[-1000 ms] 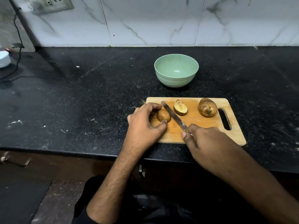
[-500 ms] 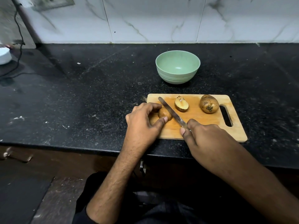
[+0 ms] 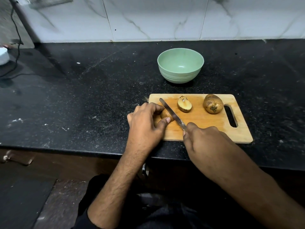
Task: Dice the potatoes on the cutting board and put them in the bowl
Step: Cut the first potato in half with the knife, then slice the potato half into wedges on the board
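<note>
A black speckled tabletop (image 3: 82,100) fills most of the view, backed by a white marble-tiled wall (image 3: 148,19) along its far edge. A wooden cutting board (image 3: 206,123) lies at the tabletop's near edge, right of the middle, with its handle slot toward the right. Beyond the board, toward the far edge, stands a pale green bowl (image 3: 180,65) with nothing visible inside it, apart from the board.

The left hand (image 3: 145,124) reaches over the board's near left corner, fingers and thumb curled round a potato half (image 3: 165,115), pinning it to the board. The right hand (image 3: 204,139) sits at the board's near edge, fingers wrapped round the handle of a knife (image 3: 172,115), the handle itself hidden in the fist. The blade runs slantwise toward the board's far left corner and lies across the held half, just beside the left thumb tip.

A whole potato (image 3: 212,103) rests near the board's far right corner, just left of the handle slot. A second potato half (image 3: 184,104) lies cut face up between the whole potato and the blade, touching neither.

At the tabletop's far left edge a black cable (image 3: 16,38) hangs down from the wall, beside a white object (image 3: 3,55) only partly in view.
</note>
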### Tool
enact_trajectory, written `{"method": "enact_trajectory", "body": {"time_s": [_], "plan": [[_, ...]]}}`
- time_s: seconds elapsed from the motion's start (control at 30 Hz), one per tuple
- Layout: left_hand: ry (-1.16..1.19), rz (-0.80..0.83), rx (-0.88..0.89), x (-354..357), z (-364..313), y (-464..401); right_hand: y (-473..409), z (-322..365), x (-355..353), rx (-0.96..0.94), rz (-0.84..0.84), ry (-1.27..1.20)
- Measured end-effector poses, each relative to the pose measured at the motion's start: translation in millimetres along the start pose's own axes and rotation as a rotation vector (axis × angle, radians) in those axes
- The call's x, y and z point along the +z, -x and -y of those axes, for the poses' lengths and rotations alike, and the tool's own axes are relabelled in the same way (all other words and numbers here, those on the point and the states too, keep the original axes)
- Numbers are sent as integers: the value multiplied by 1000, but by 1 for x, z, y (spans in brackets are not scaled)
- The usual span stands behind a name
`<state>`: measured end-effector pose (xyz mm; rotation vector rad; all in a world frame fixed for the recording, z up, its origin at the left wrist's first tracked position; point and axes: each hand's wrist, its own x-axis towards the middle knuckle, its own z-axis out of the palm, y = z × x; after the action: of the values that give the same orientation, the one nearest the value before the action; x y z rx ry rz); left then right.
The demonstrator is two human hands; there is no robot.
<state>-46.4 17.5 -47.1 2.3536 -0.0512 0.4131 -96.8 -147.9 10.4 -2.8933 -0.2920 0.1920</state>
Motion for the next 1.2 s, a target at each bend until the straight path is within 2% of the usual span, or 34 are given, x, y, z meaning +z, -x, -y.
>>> {"method": "enact_trajectory", "body": {"time_s": [0.67,0.97,1.2], "plan": [[38,13,-11,0,2,-3,-4,6,-16,44,120,36],[137,-35,-47,1,4,-3,-3,5,-16,52,133,29],[76,-13,2,-1,4,-4,-1,4,-16,45,114,22]]}}
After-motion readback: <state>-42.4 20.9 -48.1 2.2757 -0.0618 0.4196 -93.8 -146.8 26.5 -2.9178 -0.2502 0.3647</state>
